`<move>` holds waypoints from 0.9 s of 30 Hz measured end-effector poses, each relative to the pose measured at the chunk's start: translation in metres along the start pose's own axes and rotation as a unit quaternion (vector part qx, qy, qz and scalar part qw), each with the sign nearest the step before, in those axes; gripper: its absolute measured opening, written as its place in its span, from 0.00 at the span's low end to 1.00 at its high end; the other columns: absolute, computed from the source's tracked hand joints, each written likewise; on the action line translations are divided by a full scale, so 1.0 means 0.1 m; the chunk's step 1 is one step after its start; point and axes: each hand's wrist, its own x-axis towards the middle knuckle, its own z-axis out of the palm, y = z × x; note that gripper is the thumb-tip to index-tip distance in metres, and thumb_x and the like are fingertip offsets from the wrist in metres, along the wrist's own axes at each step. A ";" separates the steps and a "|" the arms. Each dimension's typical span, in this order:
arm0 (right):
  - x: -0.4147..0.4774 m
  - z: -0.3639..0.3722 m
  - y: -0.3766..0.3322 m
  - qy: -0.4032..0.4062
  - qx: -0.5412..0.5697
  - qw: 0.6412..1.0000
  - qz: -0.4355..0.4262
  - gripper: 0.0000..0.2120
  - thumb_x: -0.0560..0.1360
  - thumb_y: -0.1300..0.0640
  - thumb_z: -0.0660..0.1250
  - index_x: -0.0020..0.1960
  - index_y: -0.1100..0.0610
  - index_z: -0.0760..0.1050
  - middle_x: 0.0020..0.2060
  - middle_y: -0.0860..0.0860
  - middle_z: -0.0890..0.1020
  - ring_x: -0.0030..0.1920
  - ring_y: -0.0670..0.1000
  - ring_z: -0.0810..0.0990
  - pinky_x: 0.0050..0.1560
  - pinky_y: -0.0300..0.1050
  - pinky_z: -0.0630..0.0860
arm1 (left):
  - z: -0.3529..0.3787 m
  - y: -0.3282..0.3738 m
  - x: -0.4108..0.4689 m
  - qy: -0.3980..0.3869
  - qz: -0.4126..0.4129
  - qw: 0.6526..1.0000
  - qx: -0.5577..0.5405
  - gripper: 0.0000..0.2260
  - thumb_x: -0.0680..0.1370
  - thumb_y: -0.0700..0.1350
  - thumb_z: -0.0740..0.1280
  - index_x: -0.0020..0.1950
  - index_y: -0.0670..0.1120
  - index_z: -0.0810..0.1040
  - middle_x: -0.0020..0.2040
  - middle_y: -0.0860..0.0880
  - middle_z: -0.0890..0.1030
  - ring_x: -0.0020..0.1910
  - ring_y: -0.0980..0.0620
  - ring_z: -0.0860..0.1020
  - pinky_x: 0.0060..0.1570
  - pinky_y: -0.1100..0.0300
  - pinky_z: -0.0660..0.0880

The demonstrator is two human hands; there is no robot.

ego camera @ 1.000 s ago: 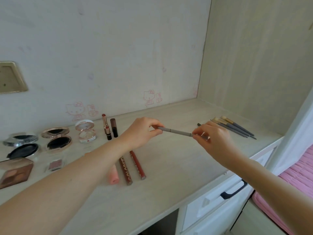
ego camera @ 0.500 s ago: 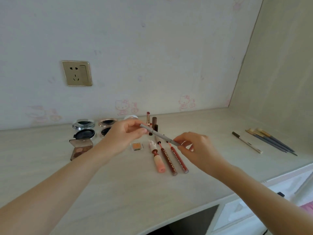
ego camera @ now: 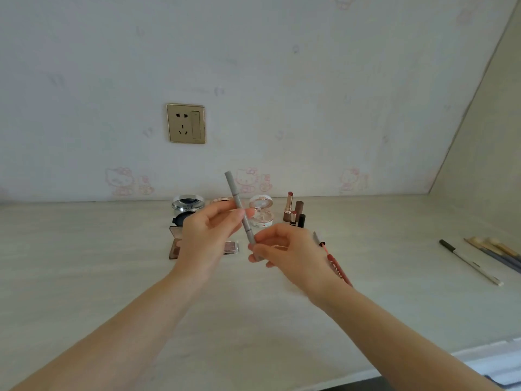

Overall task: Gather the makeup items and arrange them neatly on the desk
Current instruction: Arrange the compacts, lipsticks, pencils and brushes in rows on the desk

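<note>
slim grey makeup pencil (ego camera: 233, 190): matt, smooth finish is shown | pale wood-grain desk top (ego camera: 112, 263): low sheen is seen | round silver compact (ego camera: 188, 202): glossy metallic lid is shown | gold socket plate (ego camera: 186, 123): metallic sheen is seen

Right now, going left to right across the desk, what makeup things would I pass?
Silver compact → white round compact → gold lipstick → red lip pencil → white pen with a dark cap → makeup brushes. I skip the grey pencil: it overlaps others.

The desk (ego camera: 84, 263) is being lit softly and evenly — faint shadows are being cast below the grip, edges being bent.
</note>
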 end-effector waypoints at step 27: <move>0.26 0.00 0.33 0.017 -0.272 0.930 -0.247 0.09 0.79 0.56 0.64 0.56 0.48 0.80 0.41 0.42 0.82 0.46 0.35 0.73 0.43 0.22 0.66 | -0.32 -0.51 -0.03 0.084 0.383 0.651 0.650 0.06 0.79 0.48 0.63 0.47 0.52 0.79 0.45 0.54 0.78 0.45 0.48 0.77 0.53 0.49 0.64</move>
